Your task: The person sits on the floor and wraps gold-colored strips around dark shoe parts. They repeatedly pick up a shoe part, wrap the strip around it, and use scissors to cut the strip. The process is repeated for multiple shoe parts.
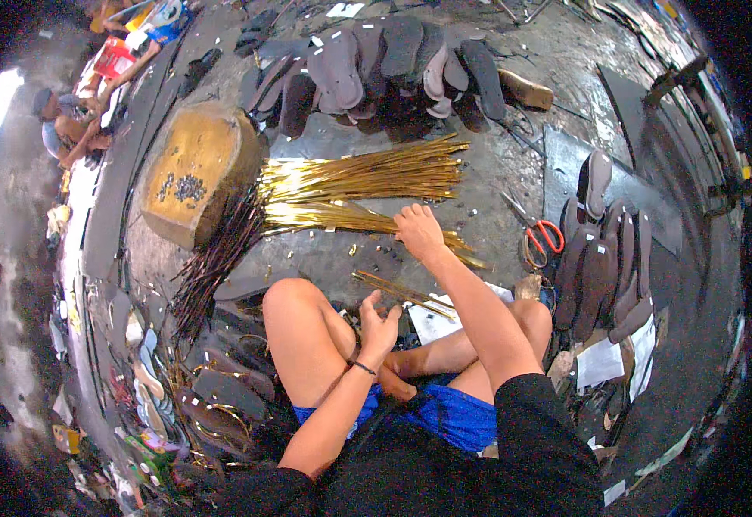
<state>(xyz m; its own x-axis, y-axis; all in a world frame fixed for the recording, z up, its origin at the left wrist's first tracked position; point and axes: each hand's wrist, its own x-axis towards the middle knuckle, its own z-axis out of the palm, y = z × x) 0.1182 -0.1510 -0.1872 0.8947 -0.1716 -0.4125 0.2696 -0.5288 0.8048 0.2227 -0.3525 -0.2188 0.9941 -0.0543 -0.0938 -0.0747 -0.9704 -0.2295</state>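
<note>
My right hand (419, 231) reaches over the lower of two bundles of shiny gold strips (333, 215). Its fingers are curled down onto the strips near their right end; the fingertips are partly hidden. Above it lies the upper bundle (367, 177), fanned out toward the right. My left hand (378, 327) hovers by my bent knee with fingers apart and nothing visible in it. Just right of that hand, a few loose gold strips (406, 291) lie across white paper (435, 324) by my legs.
A wooden block (199, 159) with small dark bits stands left, beside dark strips (221, 254). Scissors with red handles (541, 237) lie right. Dark shoe soles are piled at the far side (337, 69) and at right (600, 250). Another person (74, 129) sits far left.
</note>
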